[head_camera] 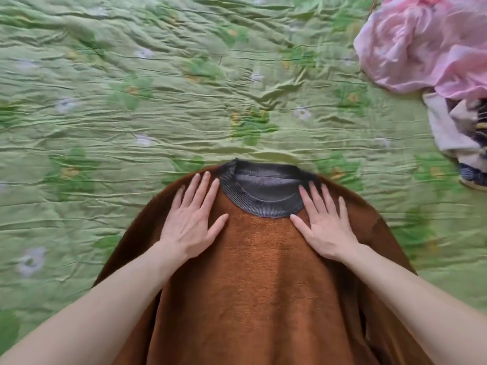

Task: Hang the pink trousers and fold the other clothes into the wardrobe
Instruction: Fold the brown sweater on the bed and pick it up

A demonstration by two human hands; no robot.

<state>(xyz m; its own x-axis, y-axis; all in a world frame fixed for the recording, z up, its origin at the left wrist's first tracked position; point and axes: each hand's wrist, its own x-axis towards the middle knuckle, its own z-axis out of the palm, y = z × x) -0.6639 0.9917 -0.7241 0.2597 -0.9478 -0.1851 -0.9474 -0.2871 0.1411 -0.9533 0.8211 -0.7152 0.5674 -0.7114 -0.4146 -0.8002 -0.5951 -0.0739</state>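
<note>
Brown sweater (263,272) flattened on the bed (131,88) for folding.

It is laid with its grey collar (261,196) away from the person. The left hand (191,219) and right hand (322,225) are spread flat, fingers straight, and pressed on the shoulders at either side of the collar, probably to smooth the cloth. Pink trousers (421,43) are left crumpled far right, well apart, above another heap (458,133).

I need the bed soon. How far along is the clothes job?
Nothing looks finished. In hand: the brown sweater lies spread on the green bedspread, left hand and right hand pressed flat beside its grey collar. Left: the pink garment and patterned clothes lie crumpled; no wardrobe shows.
</note>
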